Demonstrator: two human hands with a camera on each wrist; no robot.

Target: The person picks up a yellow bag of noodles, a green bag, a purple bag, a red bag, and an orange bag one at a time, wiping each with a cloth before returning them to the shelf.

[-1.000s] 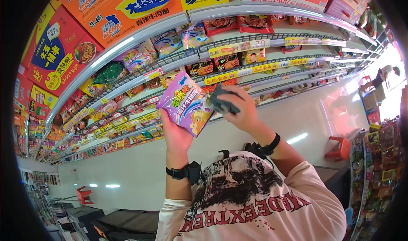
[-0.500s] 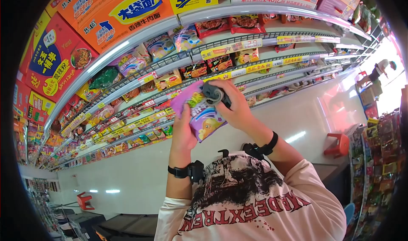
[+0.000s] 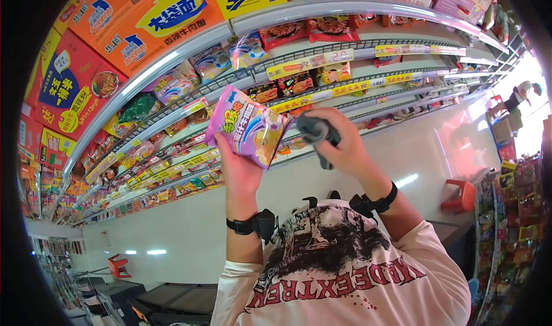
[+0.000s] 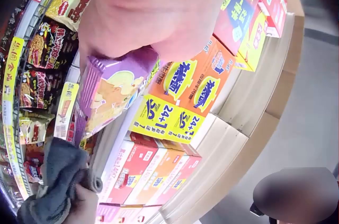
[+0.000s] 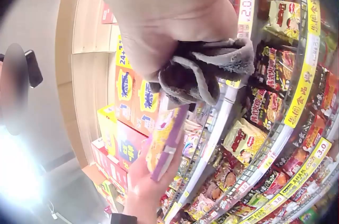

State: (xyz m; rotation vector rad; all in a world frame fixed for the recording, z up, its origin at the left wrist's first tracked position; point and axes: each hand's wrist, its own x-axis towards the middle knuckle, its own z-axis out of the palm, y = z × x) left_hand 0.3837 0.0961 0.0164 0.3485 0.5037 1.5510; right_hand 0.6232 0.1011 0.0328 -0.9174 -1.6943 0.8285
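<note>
A purple snack bag (image 3: 244, 124) with a cartoon print is gripped along its lower left edge by my left hand (image 3: 240, 175), front turned up. My right hand (image 3: 348, 150) holds a bunched dark grey cloth (image 3: 315, 131) just right of the bag. In the left wrist view the bag (image 4: 114, 94) hangs under the left hand, with the cloth (image 4: 61, 184) below it. Folds of the cloth (image 5: 201, 75) stick out from the right hand's fingers in the right wrist view, and the bag's edge (image 5: 168, 147) shows beyond.
Long shelves (image 3: 368, 48) of packaged snacks and noodles run in front, with yellow price strips along their edges. Large orange noodle cartons (image 3: 155, 27) stand on top. Red stools (image 3: 458, 196) stand on the floor, and a person (image 3: 523, 93) is at the far right.
The cloth went onto the bag's upper front half a second ago, and has since moved right, off the bag. The bag has shifted left, its front showing again.
</note>
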